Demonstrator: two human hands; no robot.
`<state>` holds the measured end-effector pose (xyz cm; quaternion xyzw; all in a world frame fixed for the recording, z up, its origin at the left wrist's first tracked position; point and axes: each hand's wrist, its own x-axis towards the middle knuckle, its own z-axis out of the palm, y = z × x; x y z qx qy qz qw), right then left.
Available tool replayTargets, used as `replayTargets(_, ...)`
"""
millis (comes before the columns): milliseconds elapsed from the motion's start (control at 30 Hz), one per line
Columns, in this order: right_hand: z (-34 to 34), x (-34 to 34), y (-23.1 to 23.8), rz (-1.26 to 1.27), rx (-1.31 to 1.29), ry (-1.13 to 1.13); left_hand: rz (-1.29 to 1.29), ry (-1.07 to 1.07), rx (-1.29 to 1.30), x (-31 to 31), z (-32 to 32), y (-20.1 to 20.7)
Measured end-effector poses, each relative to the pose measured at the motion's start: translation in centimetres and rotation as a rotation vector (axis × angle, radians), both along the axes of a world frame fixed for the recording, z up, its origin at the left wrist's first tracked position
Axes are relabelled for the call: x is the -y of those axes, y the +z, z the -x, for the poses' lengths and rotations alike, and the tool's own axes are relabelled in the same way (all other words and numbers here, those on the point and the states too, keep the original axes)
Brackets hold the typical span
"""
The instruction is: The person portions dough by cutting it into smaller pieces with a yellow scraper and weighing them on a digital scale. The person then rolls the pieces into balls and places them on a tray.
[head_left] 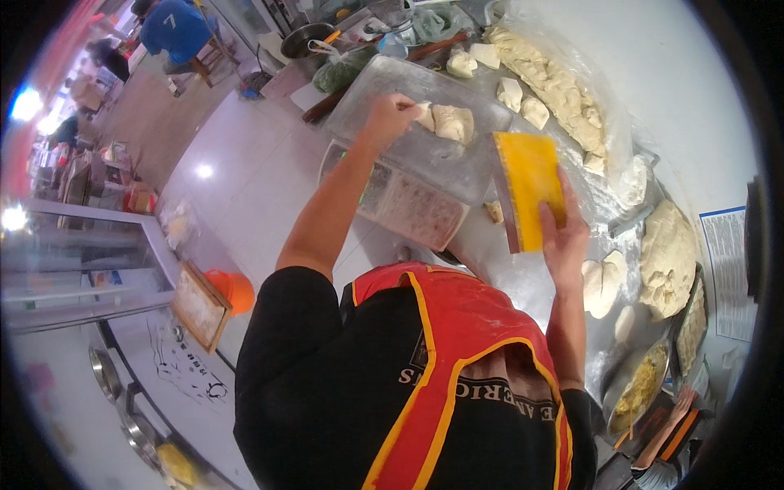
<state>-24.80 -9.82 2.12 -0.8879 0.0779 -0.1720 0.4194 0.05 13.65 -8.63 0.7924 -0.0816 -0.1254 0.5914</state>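
My left hand (390, 117) is closed at the fingertips on the end of a small piece of dough (425, 117), over a floured clear tray-like sheet (384, 82). Right beside it lies a thicker dough piece (453, 124). In my right hand (565, 235) is a flat yellow rectangular tool (529, 184), with a darker strip down its left edge; it looks like a dough scraper. The thumb lies across its yellow face and the fingers go behind it. A small dough scrap (494, 211) shows next to the strip.
A long dough mass (555, 86) lies under plastic film at the back right, with cut pieces (535, 113) beside it. Further right are flattened dough ovals (606, 282), another big dough mass (670, 253) and a bowl of yellow filling (641, 388). A seated person (175, 37) is far left.
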Motion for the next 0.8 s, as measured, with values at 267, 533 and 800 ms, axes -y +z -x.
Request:
replayTargets(267, -4.5, -2.4, -0.5, 0.364, 0.150, 0.100, 0.053, 0.058, 0.088, 4.6, 1.7, -3.1)
replayTargets(533, -8.3, -3.5, -2.7, 0.620, 0.021, 0.206, -0.074, 0.105, 0.057, 4.6, 1.4, -2.9)
replayTargets(800, -10.8, -4.0, -3.2, 0.596, -0.057, 0.158, -0.148, -0.235, 0.097, 0.6, 3.7, 0.8)
